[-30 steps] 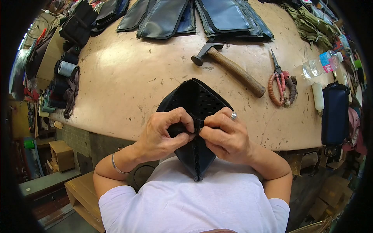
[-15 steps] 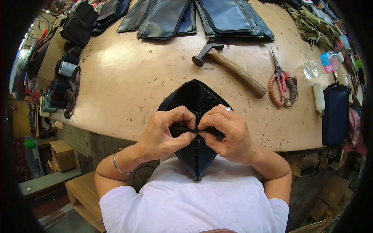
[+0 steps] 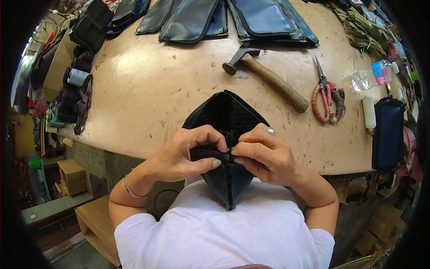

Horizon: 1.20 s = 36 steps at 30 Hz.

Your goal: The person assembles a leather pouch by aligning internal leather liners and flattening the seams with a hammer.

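A black pouch-like piece (image 3: 230,181) is spread in a diamond shape between my body and the table edge, its stitched inside showing. My left hand (image 3: 192,150) pinches its middle seam from the left, with thumb and forefinger curved round a dark fold. From the right, my right hand (image 3: 266,154) grips the same seam, thumb and fingers pressed together and a ring on one finger. The fingertips of both hands are close together at a small part that is too small to make out.
On the table (image 3: 134,89) lie a hammer (image 3: 273,83), scissors (image 3: 321,89) with wrapped handles, a plastic bottle (image 3: 374,75), a white tube (image 3: 369,113) and a dark blue case (image 3: 387,132). Stacked black pieces (image 3: 264,18) are at the back; thread spools (image 3: 78,78) stand left.
My right hand has shifted slightly right and its fingers have drawn closer together. My left thumb and forefinger have spread a little apart at the seam.
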Motion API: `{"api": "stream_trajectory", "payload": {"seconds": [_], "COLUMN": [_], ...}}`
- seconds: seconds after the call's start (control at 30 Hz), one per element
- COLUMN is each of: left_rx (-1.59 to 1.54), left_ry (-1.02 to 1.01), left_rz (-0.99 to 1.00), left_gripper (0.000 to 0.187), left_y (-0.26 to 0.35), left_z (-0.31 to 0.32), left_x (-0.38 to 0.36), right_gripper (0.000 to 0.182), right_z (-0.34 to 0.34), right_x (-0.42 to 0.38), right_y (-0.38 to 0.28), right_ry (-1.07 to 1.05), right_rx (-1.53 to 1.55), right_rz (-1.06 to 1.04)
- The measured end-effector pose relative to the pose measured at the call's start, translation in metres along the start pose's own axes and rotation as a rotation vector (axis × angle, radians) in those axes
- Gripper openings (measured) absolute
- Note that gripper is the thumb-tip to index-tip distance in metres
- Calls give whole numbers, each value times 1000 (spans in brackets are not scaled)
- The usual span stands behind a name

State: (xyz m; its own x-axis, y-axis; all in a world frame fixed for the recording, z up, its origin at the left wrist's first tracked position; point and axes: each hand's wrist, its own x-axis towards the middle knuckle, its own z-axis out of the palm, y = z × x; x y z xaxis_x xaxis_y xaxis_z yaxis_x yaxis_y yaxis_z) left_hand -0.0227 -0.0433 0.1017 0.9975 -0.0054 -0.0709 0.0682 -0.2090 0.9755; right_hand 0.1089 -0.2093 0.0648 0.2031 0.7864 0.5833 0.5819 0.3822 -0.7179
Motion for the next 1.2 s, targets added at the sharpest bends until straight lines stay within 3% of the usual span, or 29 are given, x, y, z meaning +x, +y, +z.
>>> {"api": "stream_trajectory", "payload": {"seconds": [0.37,0.47,0.57,0.77,0.97,1.1,1.2], "left_rx": [63,-60,-149,-90,-8,-29,5], "left_ry": [-4,-15,20,59,58,88,99], "left_rz": [83,85,-109,-86,-82,-82,-58], "left_gripper": [16,13,11,15,16,17,18], "left_y": [-13,-9,-4,-6,2,2,3], "left_z": [1,0,3,8,9,12,14], "left_x": [0,2,1,2,2,3,3], "right_gripper": [22,20,19,22,21,16,13], "right_z": [1,1,1,1,-5,-5,-8], "right_x": [-6,-4,-4,-5,4,13,17], "right_y": [4,4,6,6,-12,-17,-15], "right_ry": [-36,-20,-12,-25,1,-59,-101], "right_rx": [-230,-241,-245,-249,37,-74,18], "right_rz": [-228,-284,-319,-349,57,129,271]}}
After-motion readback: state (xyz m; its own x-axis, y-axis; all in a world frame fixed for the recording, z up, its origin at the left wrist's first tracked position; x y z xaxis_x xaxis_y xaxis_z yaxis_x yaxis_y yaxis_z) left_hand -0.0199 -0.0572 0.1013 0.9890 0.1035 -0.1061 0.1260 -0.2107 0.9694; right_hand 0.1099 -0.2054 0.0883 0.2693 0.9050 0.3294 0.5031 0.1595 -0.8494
